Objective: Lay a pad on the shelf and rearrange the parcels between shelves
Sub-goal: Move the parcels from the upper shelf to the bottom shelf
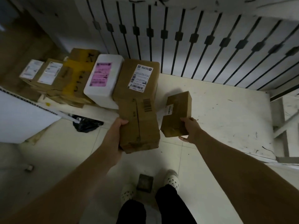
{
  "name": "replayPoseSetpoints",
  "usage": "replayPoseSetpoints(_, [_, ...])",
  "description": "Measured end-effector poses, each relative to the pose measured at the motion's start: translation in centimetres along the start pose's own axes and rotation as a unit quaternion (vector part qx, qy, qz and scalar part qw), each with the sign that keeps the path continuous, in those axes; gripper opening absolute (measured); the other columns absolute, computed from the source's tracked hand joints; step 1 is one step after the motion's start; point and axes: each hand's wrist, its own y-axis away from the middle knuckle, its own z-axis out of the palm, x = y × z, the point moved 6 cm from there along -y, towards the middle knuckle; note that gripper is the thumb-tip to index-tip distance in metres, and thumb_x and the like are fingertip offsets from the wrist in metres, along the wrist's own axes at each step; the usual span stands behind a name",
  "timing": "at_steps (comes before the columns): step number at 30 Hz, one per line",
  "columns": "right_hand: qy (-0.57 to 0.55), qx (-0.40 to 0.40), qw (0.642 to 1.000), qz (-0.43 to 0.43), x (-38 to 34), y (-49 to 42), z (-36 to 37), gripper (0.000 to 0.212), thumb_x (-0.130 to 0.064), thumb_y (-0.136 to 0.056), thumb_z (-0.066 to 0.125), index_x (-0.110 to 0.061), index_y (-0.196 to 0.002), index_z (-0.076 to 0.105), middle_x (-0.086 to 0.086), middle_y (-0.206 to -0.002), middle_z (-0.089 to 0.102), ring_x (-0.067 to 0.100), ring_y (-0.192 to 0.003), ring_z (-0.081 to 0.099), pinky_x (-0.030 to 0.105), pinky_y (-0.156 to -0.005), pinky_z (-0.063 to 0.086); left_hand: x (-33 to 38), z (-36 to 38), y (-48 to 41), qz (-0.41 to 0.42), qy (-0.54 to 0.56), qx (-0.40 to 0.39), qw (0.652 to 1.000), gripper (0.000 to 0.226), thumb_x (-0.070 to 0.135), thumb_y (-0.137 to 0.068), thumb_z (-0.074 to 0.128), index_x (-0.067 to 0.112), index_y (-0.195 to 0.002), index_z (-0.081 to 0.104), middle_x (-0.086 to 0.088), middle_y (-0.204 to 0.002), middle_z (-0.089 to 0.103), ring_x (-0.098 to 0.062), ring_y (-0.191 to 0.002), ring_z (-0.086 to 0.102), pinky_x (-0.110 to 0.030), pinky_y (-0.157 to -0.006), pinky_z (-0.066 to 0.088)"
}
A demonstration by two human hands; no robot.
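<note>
— What does the left hand hold?

— The left hand (119,126) grips the long brown parcel (140,125) at its near left edge, with the thumb on top. The parcel points toward twelve o'clock. In the view its far end overlaps the labelled brown box (137,78); whether the two touch cannot be told.

— And the right?

— The right hand (190,128) clasps the small brown parcel (177,113) at its five o'clock corner, fingers on the side and thumb under the near end. The parcel is tilted in the air at three o'clock of the long parcel, near it but apart. Its far end is over the near edge of the white scuffed surface (218,113).

— What lies toward nine o'clock?

— A row of parcels. The white foam box (103,78) with a pink label stands just beside the labelled box. Then comes a yellow-taped carton (77,75), then two small labelled cartons (50,73). A black bag (87,125) lies on the floor tiles at seven o'clock of the foam box. Black railing bars (178,42) stand at twelve o'clock.
</note>
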Motion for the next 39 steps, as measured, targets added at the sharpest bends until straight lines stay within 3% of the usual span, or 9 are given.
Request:
replayPoseSetpoints(5, [0.134,0.061,0.988,-0.053,-0.8,-3.7,0.6,0.035,-0.026,-0.103,0.05,-0.025,-0.137,0.044,0.007,-0.126,0.059,0.033,-0.109,0.062,0.053,-0.093,0.057,0.0,-0.2,-0.9,-0.004,-0.032,0.011,0.999,0.037,0.032,-0.092,0.053,0.025,-0.127,0.063,-0.006,-0.117,0.075,-0.034,-0.109,0.068,-0.051,-0.09,0.054])
replayPoseSetpoints(11, [0.174,0.048,0.981,-0.069,-1.8,-6.0,3.1,0.037,-0.026,-0.105,0.043,-0.024,-0.142,0.04,0.006,-0.119,0.056,0.032,-0.105,0.062,0.049,-0.089,0.059,-0.5,-0.2,-1.4,-0.023,-0.042,0.026,0.999,0.038,0.031,-0.093,0.052,0.024,-0.129,0.063,-0.004,-0.115,0.076,-0.031,-0.104,0.07,-0.03,-0.056,0.054])
replayPoseSetpoints(19, [0.128,-0.02,0.989,-0.064,-1.5,-6.7,4.0,0.045,-0.002,-0.105,0.039,-0.013,-0.148,0.045,0.009,-0.137,0.053,0.034,-0.128,0.054,0.047,-0.109,0.047,-0.8,0.3,-1.5,-0.02,-0.05,0.04,0.998,0.033,0.028,-0.094,0.051,0.022,-0.124,0.063,-0.006,-0.112,0.075,-0.029,-0.094,0.07,-0.026,-0.048,0.052])
replayPoseSetpoints(21, [0.146,-0.028,0.986,-0.07,-1.5,-5.6,3.5,0.047,0.001,-0.101,0.047,-0.011,-0.147,0.048,0.009,-0.124,0.056,0.037,-0.134,0.05,0.05,-0.111,0.044,-0.7,0.6,-1.5,-0.023,-0.052,0.041,0.998,0.034,0.029,-0.093,0.052,0.023,-0.125,0.063,-0.006,-0.113,0.075,-0.03,-0.097,0.07,-0.028,-0.052,0.053])
replayPoseSetpoints(24, [0.107,-0.052,0.989,-0.093,-2.1,-1.3,2.8,0.043,-0.024,-0.1,0.061,-0.011,-0.14,0.053,0.005,-0.12,0.062,0.036,-0.13,0.053,0.052,-0.112,0.041,-0.6,1.5,-1.5,-0.023,-0.071,0.032,0.997,0.039,0.034,-0.091,0.055,0.025,-0.128,0.062,-0.007,-0.117,0.074,-0.031,-0.104,0.069,-0.031,-0.059,0.053])
replayPoseSetpoints(28, [-0.004,-0.273,0.96,-0.067,-1.4,5.4,2.8,0.075,-0.072,-0.079,0.063,-0.028,-0.14,0.055,0.008,-0.138,0.062,0.032,-0.13,0.056,0.06,-0.107,0.044,-0.6,4.0,-1.4,-0.013,-0.08,0.034,0.996,0.037,0.031,-0.089,0.061,0.028,-0.126,0.061,-0.005,-0.119,0.071,-0.028,-0.106,0.067,-0.038,-0.075,0.056])
replayPoseSetpoints(31, [0.03,-0.364,0.927,-0.088,-1.5,9.1,2.0,0.078,-0.068,-0.079,0.068,-0.035,-0.146,0.047,0.008,-0.146,0.055,0.038,-0.133,0.054,0.062,-0.101,0.048,-0.4,6.7,-1.6,-0.001,-0.101,0.032,0.994,0.042,0.031,-0.088,0.065,0.032,-0.13,0.057,-0.004,-0.119,0.068,-0.024,-0.102,0.066,-0.035,-0.072,0.052])
replayPoseSetpoints(35, [0.017,-0.282,0.95,-0.129,-3.3,7.6,-0.3,0.073,-0.046,-0.074,0.079,-0.027,-0.139,0.054,0.009,-0.136,0.064,0.035,-0.124,0.061,0.055,-0.097,0.053,0.2,10.2,-2.3,0.003,-0.124,-0.005,0.992,0.035,0.037,-0.092,0.063,0.03,-0.126,0.059,0.005,-0.111,0.067,-0.011,-0.096,0.062,-0.03,-0.072,0.048])
replayPoseSetpoints(39, [-0.054,-0.165,0.978,-0.116,-4.3,2.2,-1.0,0.062,-0.042,-0.082,0.077,-0.026,-0.138,0.055,0.006,-0.135,0.064,0.033,-0.12,0.063,0.058,-0.095,0.053,0.3,9.5,-3.4,0.018,-0.21,0.015,0.977,0.046,0.051,-0.093,0.058,0.029,-0.133,0.057,0.008,-0.121,0.06,-0.013,-0.113,0.055,-0.041,-0.102,0.041])
